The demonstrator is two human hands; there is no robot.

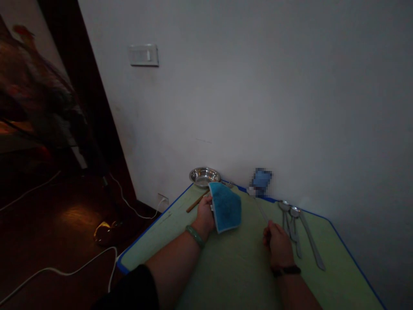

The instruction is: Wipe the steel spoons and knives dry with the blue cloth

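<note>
My left hand is closed on the edge of a blue cloth with a pale border, held up over the green table. In my right hand is the handle end of a slim metal spoon; its head points away toward the wall and is too dim to make out fully. The cloth and the spoon are apart. Just beyond the cloth is a shiny metal bowl. A fork lies beside the bowl, partly hidden by the cloth. Near my left fingers lies a brown stick.
Several metal spoons and a long-handled utensil lie on the table's right side. A blurred-out blue item leans at the wall. A wall switch is upper left. White cords run across the dark floor at left.
</note>
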